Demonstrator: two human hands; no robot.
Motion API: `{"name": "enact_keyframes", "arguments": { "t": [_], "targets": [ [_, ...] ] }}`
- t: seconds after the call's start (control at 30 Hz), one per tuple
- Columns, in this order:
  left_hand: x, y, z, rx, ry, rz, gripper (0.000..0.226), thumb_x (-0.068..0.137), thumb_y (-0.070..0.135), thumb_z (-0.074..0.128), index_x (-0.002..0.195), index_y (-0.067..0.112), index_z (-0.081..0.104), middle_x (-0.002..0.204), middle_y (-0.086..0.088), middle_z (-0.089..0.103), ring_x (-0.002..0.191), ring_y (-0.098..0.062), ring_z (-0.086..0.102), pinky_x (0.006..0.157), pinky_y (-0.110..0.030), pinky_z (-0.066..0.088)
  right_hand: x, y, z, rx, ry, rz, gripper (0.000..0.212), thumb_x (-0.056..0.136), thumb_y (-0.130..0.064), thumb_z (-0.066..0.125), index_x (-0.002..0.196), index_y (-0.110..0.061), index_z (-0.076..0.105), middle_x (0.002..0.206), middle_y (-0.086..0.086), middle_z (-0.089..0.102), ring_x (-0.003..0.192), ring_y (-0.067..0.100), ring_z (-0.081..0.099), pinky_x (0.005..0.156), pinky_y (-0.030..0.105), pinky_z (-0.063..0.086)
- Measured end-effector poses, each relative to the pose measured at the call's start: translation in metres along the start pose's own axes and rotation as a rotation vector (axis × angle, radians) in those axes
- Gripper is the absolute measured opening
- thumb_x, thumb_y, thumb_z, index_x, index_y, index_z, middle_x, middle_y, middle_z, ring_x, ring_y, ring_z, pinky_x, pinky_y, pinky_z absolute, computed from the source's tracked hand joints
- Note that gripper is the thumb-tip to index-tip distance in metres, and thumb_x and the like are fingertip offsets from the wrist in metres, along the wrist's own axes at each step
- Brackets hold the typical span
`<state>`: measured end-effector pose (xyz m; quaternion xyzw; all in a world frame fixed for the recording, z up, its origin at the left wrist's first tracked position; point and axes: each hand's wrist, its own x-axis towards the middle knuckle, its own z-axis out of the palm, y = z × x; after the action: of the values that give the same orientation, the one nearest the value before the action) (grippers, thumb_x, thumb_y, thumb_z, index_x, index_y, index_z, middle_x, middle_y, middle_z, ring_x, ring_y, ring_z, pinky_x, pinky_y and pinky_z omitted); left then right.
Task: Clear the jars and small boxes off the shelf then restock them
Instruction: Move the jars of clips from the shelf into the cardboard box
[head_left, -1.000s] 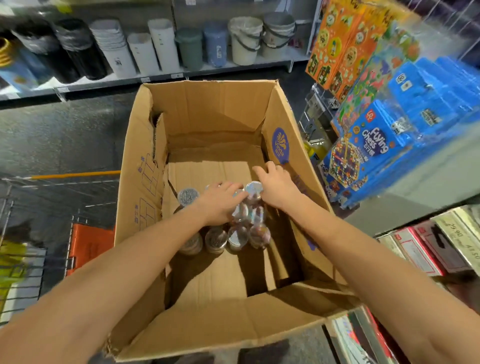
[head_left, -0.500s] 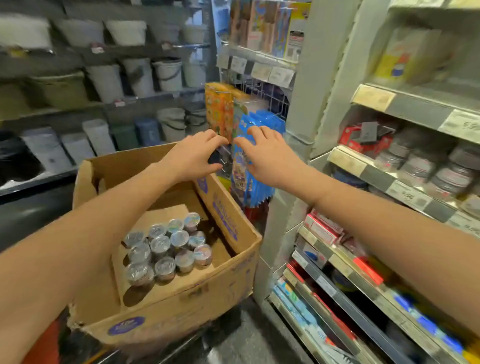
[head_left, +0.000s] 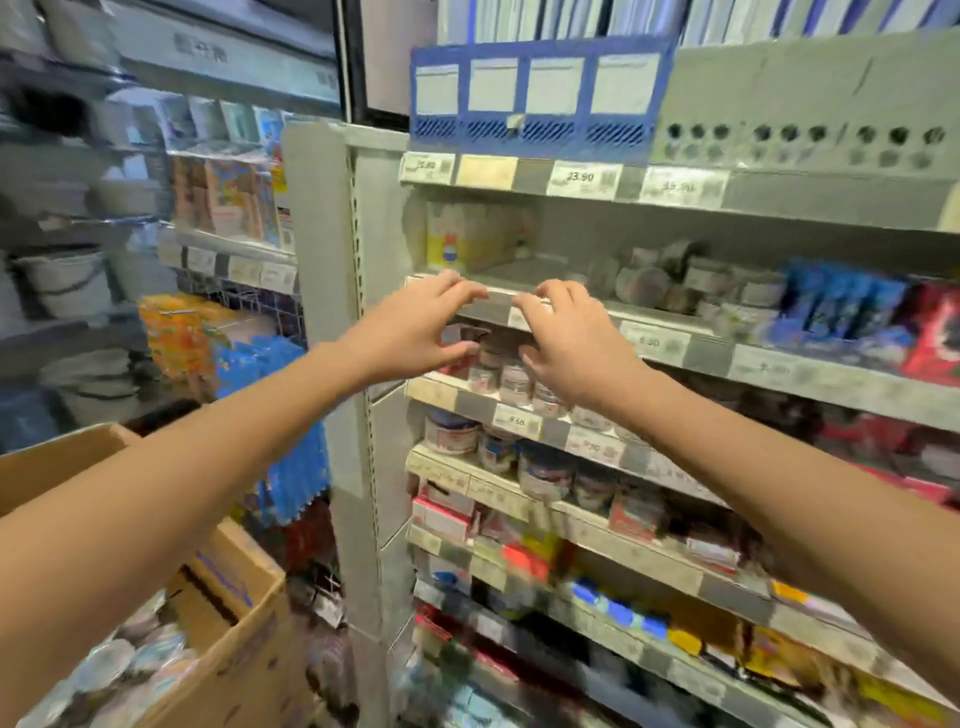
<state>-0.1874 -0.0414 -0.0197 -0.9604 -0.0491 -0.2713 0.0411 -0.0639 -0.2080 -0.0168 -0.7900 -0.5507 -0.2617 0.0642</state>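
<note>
Clear plastic jars (head_left: 511, 382) wait on the grey shelf (head_left: 467, 397); your left hand (head_left: 415, 332) and right hand (head_left: 576, 345) reach in empty, fingers spread to gather several.

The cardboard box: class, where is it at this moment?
In the head view the cardboard box sits at the lower left, below the left forearm and left of the grey shelf upright, with jars inside it.

Small clear plastic jars with pale lids (head_left: 511, 382) stand upright in a tight row at the left end of a grey metal shelf (head_left: 470, 402). A small dark-red cardboard box (head_left: 467, 335) sits just behind them, blurred.
</note>
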Motion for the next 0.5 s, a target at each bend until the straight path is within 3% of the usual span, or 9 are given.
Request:
{"name": "enact_keyframes", "arguments": {
  "t": [0.17, 0.37, 0.5],
  "targets": [
    [0.065, 0.031, 0.024, -0.042, 0.046, 0.060, 0.051, 0.090, 0.032, 0.062, 0.134, 0.014, 0.045, 0.128, -0.006, 0.048, 0.117, -0.023, 0.049, 0.094, -0.032, 0.038, -0.008, 0.045, -0.002, -0.038, -0.019, 0.175, 0.050, 0.093, -0.030, 0.051, 0.138, -0.014, 0.038, 0.133, 0.015, 0.041, 0.121, 0.034, 0.039, 0.099, 0.043, 0.036],
    [0.139, 0.024, 0.057, -0.054, 0.048, 0.116, 0.047, 0.090, 0.034, 0.059, 0.132, 0.019, 0.045, 0.128, -0.005, 0.045, 0.118, -0.025, 0.048, 0.093, -0.038, 0.045, 0.009, 0.094, 0.009, -0.084, -0.013, 0.355, 0.043, 0.095, -0.030, 0.047, 0.134, -0.013, 0.041, 0.126, 0.015, 0.043, 0.113, 0.037, 0.044, 0.093, 0.044, 0.039],
    [0.189, 0.015, 0.072, -0.040, -0.014, 0.029, 0.043, 0.094, 0.038, 0.053, 0.130, 0.016, 0.044, 0.125, -0.010, 0.047, 0.114, -0.028, 0.049, 0.086, -0.037, 0.042, 0.025, 0.124, 0.020, -0.074, 0.016, 0.454, 0.041, 0.097, -0.033, 0.046, 0.132, -0.012, 0.043, 0.129, 0.016, 0.041, 0.114, 0.039, 0.044, 0.093, 0.045, 0.040]
  ]
}}
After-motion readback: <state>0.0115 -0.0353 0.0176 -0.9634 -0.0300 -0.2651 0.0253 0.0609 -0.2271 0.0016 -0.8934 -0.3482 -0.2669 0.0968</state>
